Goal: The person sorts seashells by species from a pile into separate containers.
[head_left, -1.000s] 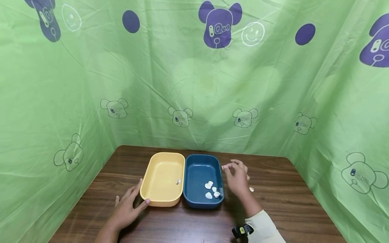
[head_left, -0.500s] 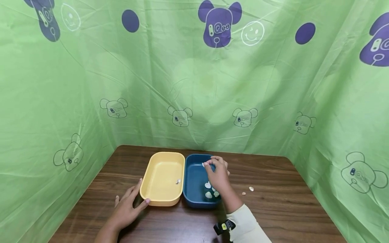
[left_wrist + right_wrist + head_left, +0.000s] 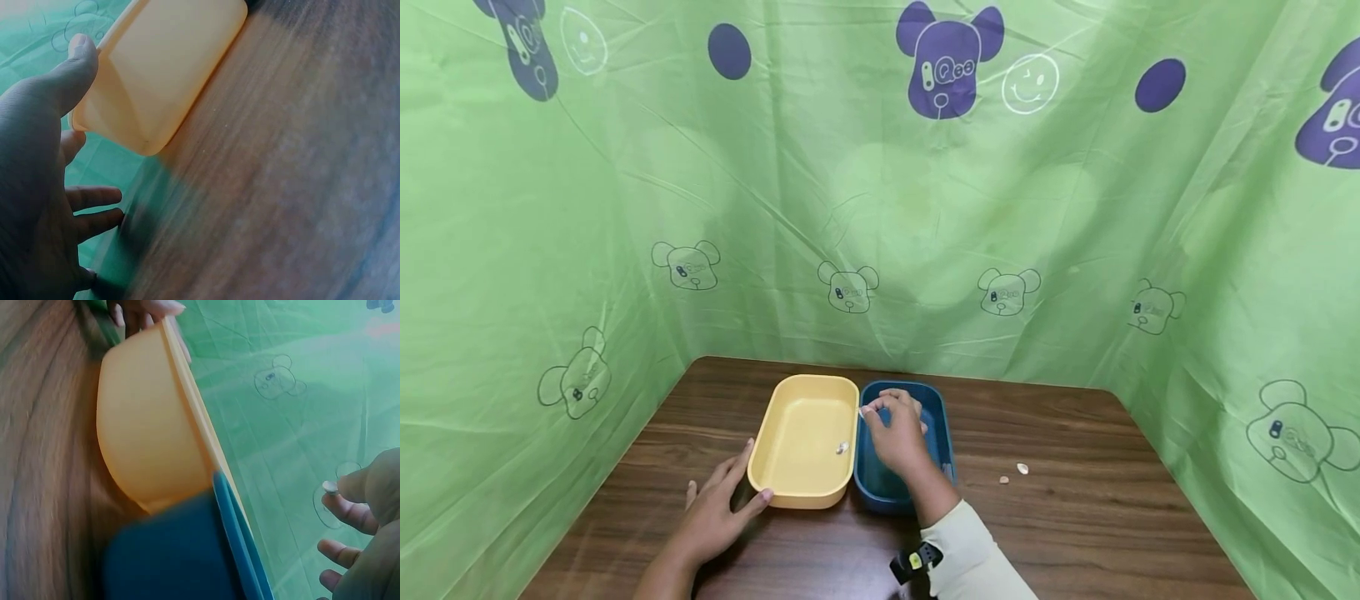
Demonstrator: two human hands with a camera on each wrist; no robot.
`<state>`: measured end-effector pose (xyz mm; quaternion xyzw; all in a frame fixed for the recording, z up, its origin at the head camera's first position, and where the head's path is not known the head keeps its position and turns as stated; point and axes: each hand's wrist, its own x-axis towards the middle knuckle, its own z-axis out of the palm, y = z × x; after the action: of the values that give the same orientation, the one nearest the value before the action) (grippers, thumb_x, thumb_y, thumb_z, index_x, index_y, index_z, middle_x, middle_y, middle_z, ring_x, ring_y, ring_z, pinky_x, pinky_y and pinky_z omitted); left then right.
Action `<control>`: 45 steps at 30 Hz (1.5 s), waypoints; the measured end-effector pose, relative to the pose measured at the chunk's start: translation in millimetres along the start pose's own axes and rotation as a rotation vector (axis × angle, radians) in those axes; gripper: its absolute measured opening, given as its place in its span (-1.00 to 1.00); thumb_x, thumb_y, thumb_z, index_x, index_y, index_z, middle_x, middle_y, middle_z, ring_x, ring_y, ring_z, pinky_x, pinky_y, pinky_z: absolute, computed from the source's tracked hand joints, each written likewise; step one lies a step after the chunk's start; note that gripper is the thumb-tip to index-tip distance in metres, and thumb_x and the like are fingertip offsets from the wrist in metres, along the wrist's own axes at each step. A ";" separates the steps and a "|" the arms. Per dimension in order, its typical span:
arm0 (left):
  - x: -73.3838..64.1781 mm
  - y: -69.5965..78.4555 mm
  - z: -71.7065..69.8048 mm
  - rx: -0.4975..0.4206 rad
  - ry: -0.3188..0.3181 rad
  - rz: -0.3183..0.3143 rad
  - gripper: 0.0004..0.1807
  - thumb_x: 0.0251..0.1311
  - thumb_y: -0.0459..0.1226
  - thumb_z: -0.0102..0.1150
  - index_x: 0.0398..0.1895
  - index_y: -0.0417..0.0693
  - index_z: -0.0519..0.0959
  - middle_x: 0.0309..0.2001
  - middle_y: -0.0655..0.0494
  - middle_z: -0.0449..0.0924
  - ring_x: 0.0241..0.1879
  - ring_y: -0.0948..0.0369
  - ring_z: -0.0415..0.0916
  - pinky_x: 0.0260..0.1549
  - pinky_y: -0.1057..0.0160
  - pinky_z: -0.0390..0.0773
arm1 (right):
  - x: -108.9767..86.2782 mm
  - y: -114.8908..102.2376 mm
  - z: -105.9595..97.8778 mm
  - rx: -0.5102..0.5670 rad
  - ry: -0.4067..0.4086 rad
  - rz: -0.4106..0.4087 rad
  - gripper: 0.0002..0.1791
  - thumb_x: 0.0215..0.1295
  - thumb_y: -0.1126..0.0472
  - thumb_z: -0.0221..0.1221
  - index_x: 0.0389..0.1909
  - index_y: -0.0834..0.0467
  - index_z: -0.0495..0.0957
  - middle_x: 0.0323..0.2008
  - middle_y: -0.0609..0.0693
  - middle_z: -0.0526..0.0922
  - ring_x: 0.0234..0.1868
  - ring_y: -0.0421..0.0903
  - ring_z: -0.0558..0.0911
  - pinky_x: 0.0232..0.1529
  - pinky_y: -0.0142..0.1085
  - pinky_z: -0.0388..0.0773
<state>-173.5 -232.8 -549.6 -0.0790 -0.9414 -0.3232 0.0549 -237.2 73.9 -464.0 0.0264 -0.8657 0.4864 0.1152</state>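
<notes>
Between thumb and index finger, my right hand (image 3: pixel 897 435) pinches a small white seashell (image 3: pixel 330 486), above the seam where the two trays meet. Beneath that hand and forearm lies the blue tray (image 3: pixel 938 425); its shells are hidden behind them now. Side by side with it, on the left, stands the yellow tray (image 3: pixel 801 417), with a small greyish shell (image 3: pixel 842 448) inside near its right wall. At the yellow tray's front left corner rests my left hand (image 3: pixel 713 518), its fingers spread. In the left wrist view the thumb (image 3: pixel 81 62) touches the rim.
To the right of the blue tray, a white shell (image 3: pixel 1022 468) and a smaller tan one (image 3: pixel 1003 480) lie on the wooden table (image 3: pixel 1090 500). Green printed cloth (image 3: pixel 880 208) hangs behind and along both sides. A black strap device (image 3: pixel 916 562) is on the right wrist.
My right hand has carried the pinched shell leftward, from the blue tray's right side across to the yellow tray's right rim. The left hand has stayed on the yellow tray.
</notes>
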 end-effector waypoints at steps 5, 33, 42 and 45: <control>0.3 0.8 -0.1 0.000 0.006 0.004 0.01 0.49 0.25 0.23 0.83 0.23 0.00 0.61 -0.30 0.33 0.45 -0.52 0.43 0.36 -0.85 -0.20 | -2.0 -3.7 12.4 -0.006 -0.033 -0.003 -0.76 0.63 0.07 0.26 -0.31 0.05 0.68 0.35 0.15 0.55 0.53 0.27 0.32 0.38 0.44 0.13; 0.6 1.7 0.6 -0.007 0.011 0.010 0.00 0.48 0.24 0.24 0.82 0.22 0.02 0.60 -0.33 0.34 0.46 -0.53 0.40 0.33 -0.87 -0.19 | -0.4 15.8 -17.6 0.006 -0.012 0.003 -0.85 0.63 0.10 0.25 -0.20 0.01 0.70 0.35 0.14 0.56 0.53 0.26 0.33 0.42 0.53 0.10; 0.4 1.3 0.5 0.008 0.005 0.003 0.03 0.48 0.26 0.24 0.83 0.19 0.00 0.60 -0.33 0.34 0.47 -0.52 0.40 0.34 -0.86 -0.18 | -0.9 37.2 -48.2 -0.036 0.034 0.003 -0.85 0.62 0.13 0.26 -0.17 0.07 0.73 0.36 0.18 0.57 0.54 0.33 0.31 0.36 0.49 0.14; 0.5 1.5 0.2 0.013 0.009 0.005 0.03 0.48 0.26 0.24 0.82 0.17 0.01 0.60 -0.33 0.35 0.47 -0.51 0.40 0.34 -0.85 -0.16 | -1.6 45.9 -58.1 -0.058 0.053 0.013 -0.85 0.63 0.15 0.25 -0.15 0.09 0.74 0.36 0.19 0.57 0.54 0.34 0.32 0.36 0.50 0.15</control>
<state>-173.7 -231.4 -548.8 -0.0795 -0.9431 -0.3171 0.0603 -232.8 147.1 -473.6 0.0048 -0.8762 0.4625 0.1356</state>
